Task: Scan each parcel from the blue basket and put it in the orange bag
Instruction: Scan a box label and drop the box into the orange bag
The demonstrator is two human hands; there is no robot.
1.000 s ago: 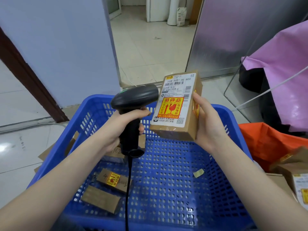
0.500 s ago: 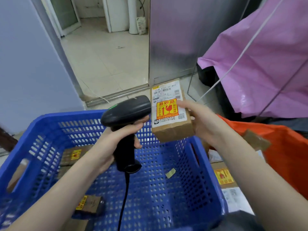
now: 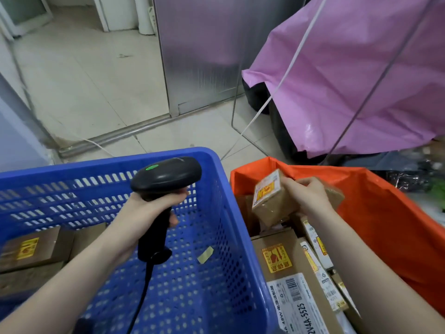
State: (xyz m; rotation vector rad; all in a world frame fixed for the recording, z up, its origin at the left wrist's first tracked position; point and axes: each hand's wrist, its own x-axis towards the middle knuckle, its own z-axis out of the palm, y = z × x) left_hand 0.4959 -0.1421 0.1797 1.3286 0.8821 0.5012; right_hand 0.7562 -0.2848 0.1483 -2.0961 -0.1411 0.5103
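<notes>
My right hand [image 3: 310,196] grips a small brown parcel [image 3: 271,201] with a yellow fragile sticker, tilted and held inside the mouth of the orange bag [image 3: 390,213], just above several parcels [image 3: 286,268] lying in it. My left hand [image 3: 149,208] holds a black barcode scanner [image 3: 166,177] by its handle over the blue basket [image 3: 216,189]; a green light shows on its head. More brown parcels [image 3: 33,247] lie at the basket's left side.
A purple plastic sheet [image 3: 349,75] hangs over dark bags behind the orange bag. A metal panel [image 3: 199,51] and a tiled floor lie beyond the basket. The scanner's black cable [image 3: 142,300] runs down toward me. A scrap of tape [image 3: 205,254] lies on the basket floor.
My right hand has carried the parcel away from the scanner, rightward and down into the orange bag. My view has swung right. The left hand keeps the scanner over the basket.
</notes>
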